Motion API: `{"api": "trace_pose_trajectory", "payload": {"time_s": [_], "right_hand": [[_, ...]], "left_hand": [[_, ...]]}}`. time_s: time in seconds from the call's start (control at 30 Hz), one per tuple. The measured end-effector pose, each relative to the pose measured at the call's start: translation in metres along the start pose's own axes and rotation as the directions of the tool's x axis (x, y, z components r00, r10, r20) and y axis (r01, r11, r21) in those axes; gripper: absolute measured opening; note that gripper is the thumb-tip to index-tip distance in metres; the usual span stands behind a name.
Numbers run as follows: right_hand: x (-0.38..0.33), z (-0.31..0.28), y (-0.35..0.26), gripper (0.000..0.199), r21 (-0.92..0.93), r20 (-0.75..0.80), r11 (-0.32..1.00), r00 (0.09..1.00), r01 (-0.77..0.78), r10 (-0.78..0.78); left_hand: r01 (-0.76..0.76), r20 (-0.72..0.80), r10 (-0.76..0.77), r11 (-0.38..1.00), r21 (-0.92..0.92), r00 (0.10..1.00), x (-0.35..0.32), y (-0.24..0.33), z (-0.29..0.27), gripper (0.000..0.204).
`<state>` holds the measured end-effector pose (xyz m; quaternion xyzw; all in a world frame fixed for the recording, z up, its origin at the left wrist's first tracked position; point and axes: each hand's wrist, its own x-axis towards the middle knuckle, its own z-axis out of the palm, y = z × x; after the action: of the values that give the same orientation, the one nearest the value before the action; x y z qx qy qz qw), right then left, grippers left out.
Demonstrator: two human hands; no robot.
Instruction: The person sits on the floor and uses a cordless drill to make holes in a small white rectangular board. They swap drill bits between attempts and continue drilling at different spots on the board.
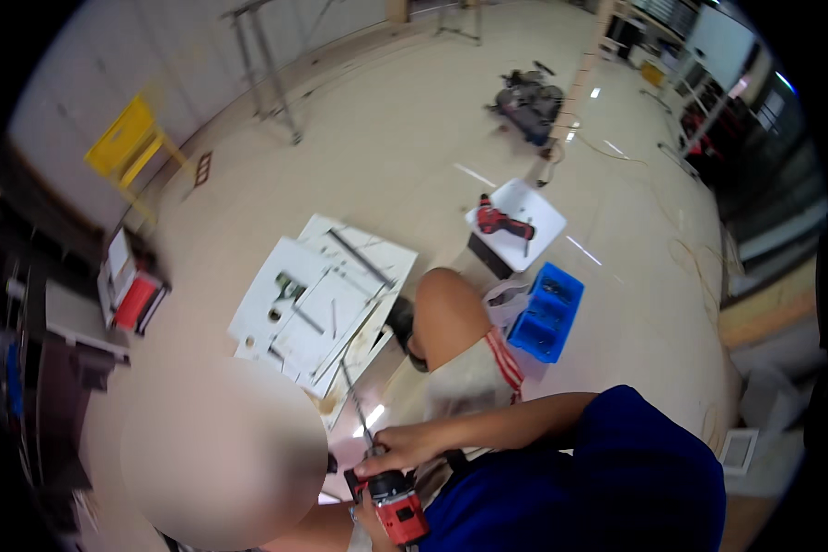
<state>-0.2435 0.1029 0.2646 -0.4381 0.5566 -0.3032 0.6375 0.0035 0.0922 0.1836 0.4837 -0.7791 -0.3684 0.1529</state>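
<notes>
Close to my body is a red and black power drill [401, 517] with a long thin bit [354, 399] pointing away from me. My right hand [403, 449] is closed around the front of the drill, near the chuck. Below it my left hand [372, 523], partly hidden, grips the drill's body. Beyond the bit's tip, white panels [290, 262] lie stacked on the floor. A green and dark tool [288, 287], a dark metal strip [359, 256] and smaller strips rest on them.
Right of my bent knee stands a blue divided bin [547, 322] with small parts. A second red drill [504, 219] lies on a white-topped stool [545, 208]. Farther off are a compressor-like machine [529, 103] and a yellow chair [124, 143]. A blurred round patch covers the lower left.
</notes>
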Motion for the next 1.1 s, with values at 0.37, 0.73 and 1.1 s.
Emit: {"api": "trace_pose_trajectory", "payload": {"time_s": [0.37,0.73,1.1], "right_hand": [[0.012,0.036,0.000,0.043,0.407,-0.231,0.625,0.737,0.667,-0.636],[0.013,-0.019,-0.043,0.065,0.198,0.215,0.975,0.966,0.103,-0.145],[0.018,0.030,-0.040,0.052,0.383,-0.243,0.689,0.787,0.616,-0.568]], "left_hand": [[-0.023,0.084,0.029,0.997,-0.068,0.996,0.013,0.010,-0.004,0.038],[0.047,0.100,-0.013,0.935,-0.352,0.995,0.018,0.016,-0.014,0.033],[0.159,0.222,-0.029,0.787,-0.596,0.975,0.024,0.010,-0.016,0.032]]}}
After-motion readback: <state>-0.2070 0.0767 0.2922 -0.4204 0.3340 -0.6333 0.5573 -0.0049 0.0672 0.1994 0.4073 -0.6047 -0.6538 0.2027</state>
